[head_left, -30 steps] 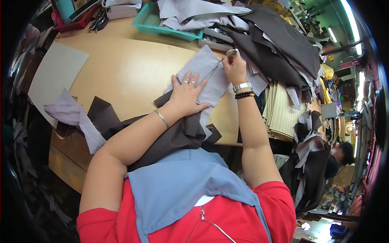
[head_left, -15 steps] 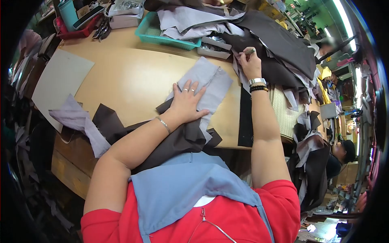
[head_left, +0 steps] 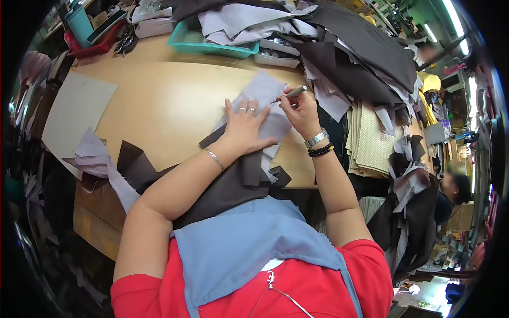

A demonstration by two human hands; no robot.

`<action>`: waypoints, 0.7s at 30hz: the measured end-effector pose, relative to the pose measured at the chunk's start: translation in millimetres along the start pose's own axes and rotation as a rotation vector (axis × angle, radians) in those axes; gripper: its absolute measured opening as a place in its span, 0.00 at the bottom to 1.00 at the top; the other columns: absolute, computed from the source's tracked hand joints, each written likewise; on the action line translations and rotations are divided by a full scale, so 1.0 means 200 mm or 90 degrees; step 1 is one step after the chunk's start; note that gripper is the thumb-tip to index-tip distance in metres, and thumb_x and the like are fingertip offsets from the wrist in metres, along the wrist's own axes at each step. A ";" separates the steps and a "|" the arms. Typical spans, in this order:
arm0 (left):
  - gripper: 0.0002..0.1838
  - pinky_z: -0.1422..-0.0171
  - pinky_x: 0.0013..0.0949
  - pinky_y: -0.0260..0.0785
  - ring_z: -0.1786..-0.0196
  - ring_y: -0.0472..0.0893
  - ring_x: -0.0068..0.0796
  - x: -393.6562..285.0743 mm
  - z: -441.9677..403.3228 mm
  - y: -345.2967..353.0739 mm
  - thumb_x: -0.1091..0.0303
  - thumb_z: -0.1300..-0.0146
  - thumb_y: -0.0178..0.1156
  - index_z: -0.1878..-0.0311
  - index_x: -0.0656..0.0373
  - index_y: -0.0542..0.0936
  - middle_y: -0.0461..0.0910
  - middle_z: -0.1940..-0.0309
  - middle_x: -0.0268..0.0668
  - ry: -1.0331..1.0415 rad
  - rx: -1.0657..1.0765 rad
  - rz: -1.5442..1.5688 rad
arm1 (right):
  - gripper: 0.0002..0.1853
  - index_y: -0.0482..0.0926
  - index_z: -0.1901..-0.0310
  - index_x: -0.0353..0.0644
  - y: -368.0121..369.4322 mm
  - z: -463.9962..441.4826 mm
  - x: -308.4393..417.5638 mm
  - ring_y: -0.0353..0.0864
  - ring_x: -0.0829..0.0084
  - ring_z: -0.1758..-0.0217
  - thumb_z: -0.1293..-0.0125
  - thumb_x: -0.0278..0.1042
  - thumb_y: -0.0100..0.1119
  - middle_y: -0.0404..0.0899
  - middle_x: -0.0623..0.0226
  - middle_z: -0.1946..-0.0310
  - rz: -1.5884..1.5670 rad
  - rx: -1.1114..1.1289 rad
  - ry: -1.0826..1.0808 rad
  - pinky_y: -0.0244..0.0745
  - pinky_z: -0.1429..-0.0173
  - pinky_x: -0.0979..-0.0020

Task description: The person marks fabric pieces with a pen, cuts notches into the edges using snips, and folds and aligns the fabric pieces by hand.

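A lilac-grey piece of fabric (head_left: 258, 85) lies on the wooden table, with dark brown fabric (head_left: 220, 175) below it hanging over the front edge. My left hand (head_left: 245, 127) rests flat on the lilac piece, fingers spread. A pen (head_left: 296, 91) is pinched in my right hand (head_left: 300, 112), its tip at the upper right of the same piece. Whether the tip touches the cloth I cannot tell.
A teal basket (head_left: 212, 49) and a small box of metal parts (head_left: 277, 57) stand at the back. Dark fabric (head_left: 366, 47) is heaped at the right, above cream textured sheets (head_left: 371, 140). A pale board (head_left: 79, 116) lies left. Another person (head_left: 453, 191) is at the far right.
My right hand has moved left and down with the pen, from beside the dark heap to the lilac fabric. My left hand stays spread on the cloth.
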State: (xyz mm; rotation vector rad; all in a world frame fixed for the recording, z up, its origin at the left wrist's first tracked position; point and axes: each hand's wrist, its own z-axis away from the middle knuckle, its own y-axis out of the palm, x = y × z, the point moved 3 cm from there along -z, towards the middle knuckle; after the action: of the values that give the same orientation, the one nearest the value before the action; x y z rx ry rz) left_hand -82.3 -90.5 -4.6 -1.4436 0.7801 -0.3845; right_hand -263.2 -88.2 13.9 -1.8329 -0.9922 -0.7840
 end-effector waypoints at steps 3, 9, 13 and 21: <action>0.51 0.29 0.81 0.35 0.22 0.53 0.50 0.00 0.00 0.02 0.23 0.44 0.53 0.23 0.42 0.59 0.59 0.26 0.47 -0.013 0.018 -0.010 | 0.10 0.76 0.54 0.39 0.01 -0.01 -0.04 0.83 0.76 0.71 0.35 0.28 0.65 0.84 0.65 0.71 0.050 0.033 0.006 0.77 0.66 0.74; 0.50 0.32 0.83 0.41 0.20 0.50 0.52 0.00 0.00 0.03 0.23 0.44 0.52 0.22 0.39 0.57 0.54 0.23 0.46 -0.014 0.014 -0.020 | 0.09 0.77 0.55 0.39 -0.04 -0.06 -0.01 0.84 0.75 0.70 0.35 0.29 0.64 0.84 0.62 0.71 0.137 -0.012 -0.005 0.78 0.65 0.72; 0.50 0.32 0.83 0.42 0.20 0.50 0.53 0.00 0.00 0.03 0.23 0.43 0.52 0.22 0.39 0.58 0.53 0.23 0.46 -0.015 0.015 -0.023 | 0.08 0.77 0.56 0.40 -0.10 -0.13 -0.11 0.87 0.69 0.70 0.35 0.28 0.63 0.85 0.60 0.72 0.155 -0.046 -0.013 0.79 0.65 0.70; 0.49 0.33 0.83 0.44 0.22 0.52 0.56 0.00 0.01 0.05 0.25 0.44 0.54 0.23 0.40 0.60 0.56 0.24 0.49 -0.002 -0.038 -0.023 | 0.06 0.76 0.57 0.42 -0.19 -0.23 -0.24 0.88 0.64 0.70 0.34 0.27 0.60 0.83 0.57 0.73 0.162 -0.074 -0.006 0.80 0.62 0.67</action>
State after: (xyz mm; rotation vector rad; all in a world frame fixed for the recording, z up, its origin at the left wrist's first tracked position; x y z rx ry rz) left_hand -82.7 -87.5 -14.0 -1.5156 0.7695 -0.3904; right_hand -324.7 -133.6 8.7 -2.0166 -0.7130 -0.6882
